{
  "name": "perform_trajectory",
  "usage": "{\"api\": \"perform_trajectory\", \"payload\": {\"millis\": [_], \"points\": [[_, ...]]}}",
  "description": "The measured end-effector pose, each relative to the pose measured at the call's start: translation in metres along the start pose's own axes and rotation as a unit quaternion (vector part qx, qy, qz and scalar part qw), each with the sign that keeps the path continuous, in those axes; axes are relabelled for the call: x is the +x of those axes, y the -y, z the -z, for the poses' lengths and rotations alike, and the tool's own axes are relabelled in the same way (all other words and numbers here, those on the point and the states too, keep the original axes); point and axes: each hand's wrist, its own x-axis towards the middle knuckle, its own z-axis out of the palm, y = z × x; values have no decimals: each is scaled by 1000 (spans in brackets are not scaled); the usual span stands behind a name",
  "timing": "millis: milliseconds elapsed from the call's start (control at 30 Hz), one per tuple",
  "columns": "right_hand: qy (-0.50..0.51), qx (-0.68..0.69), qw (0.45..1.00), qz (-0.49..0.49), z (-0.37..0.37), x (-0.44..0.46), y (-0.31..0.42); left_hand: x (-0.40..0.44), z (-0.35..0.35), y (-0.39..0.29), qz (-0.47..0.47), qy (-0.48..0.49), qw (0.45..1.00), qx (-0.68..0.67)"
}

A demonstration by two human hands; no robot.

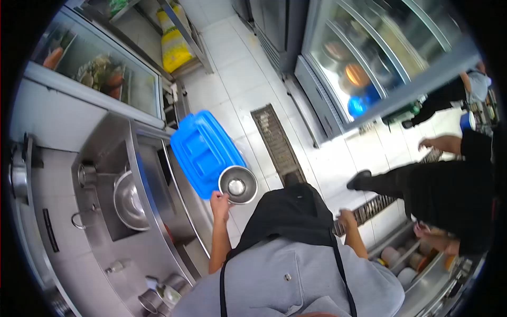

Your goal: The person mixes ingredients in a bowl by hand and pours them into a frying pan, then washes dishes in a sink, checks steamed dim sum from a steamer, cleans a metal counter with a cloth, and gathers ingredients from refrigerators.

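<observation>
My left hand (220,206) grips the rim of a round steel bowl (238,185), which looks empty and hangs over the near corner of a blue lidded bin (203,148) on the floor. My right hand (347,219) hangs beside the black apron (282,211), its fingers curled, and whatever it may hold is too small to tell.
A steel sink counter (145,185) with a large bowl (131,201) runs along the left. Floor drain grates (275,140) cross the tiles. At upper right stands a lit glass-door fridge (369,68). A co-worker in black (438,195) stands at the right by an open drawer (406,259).
</observation>
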Motion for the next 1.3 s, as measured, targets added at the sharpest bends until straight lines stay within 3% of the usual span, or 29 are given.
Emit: {"api": "perform_trajectory", "payload": {"millis": [33, 200, 300, 433, 500, 567, 633, 667, 700, 733, 800, 833, 933, 1000, 1033, 1067, 1100, 1200, 1267, 1300], "points": [[-47, -42, 994, 85, 44, 64, 20, 1, -13, -33, 12, -14, 999, -34], [-184, -21, 955, 231, 390, 233, 269, 87, -52, -115, 59, -80, 986, -134], [-246, -43, 919, 304, 564, 274, 423, 173, -81, -152, 72, -129, 976, -161], [-248, -129, 902, 330, 716, 363, 570, 313, -129, -244, 129, -163, 964, -168], [-213, -136, 883, 395, 771, 405, 621, 377, -144, -305, 112, -161, 971, -137], [-198, -145, 865, 437, 833, 450, 671, 441, -163, -378, 38, -116, 979, -162], [-229, -110, 867, 428, 906, 466, 729, 489, -173, -458, 17, -75, 989, -128], [-274, -89, 841, 458, 947, 503, 755, 512, -179, -495, 5, -53, 989, -140], [-321, -64, 830, 451, 991, 551, 789, 540, -188, -528, -7, -31, 987, -154], [-358, -40, 837, 411, 1044, 543, 818, 569, -195, -553, -9, -36, 990, -137], [-449, 60, 795, 404, 1149, 573, 871, 616, -206, -591, -18, -24, 993, -113], [-439, 138, 800, 385, 1204, 576, 894, 647, -215, -614, -40, -19, 994, -100], [-539, 288, 745, 267, 1344, 629, 954, 729, -246, -638, -15, -58, 989, -132], [-562, 290, 743, 219, 1397, 646, 975, 765, -277, -674, 36, -71, 985, -153], [-534, 275, 778, 181, 1413, 637, 981, 775, -291, -696, 60, -66, 982, -166], [-552, 255, 770, 190, 1417, 636, 981, 796, -301, -704, 13, -52, 991, -121], [-573, 235, 760, 196, 1414, 637, 975, 827, -313, -708, 53, -32, 981, -182], [-531, 265, 783, 187, 1409, 622, 975, 898, -357, -780, 100, 45, 985, -136], [-520, 188, 801, 230, 1405, 626, 975, 998, -394, -793, -123, 97, 983, 93], [-447, 219, 799, 338, 1406, 632, 973, 1044, -412, -803, -260, 94, 940, 198]]}}
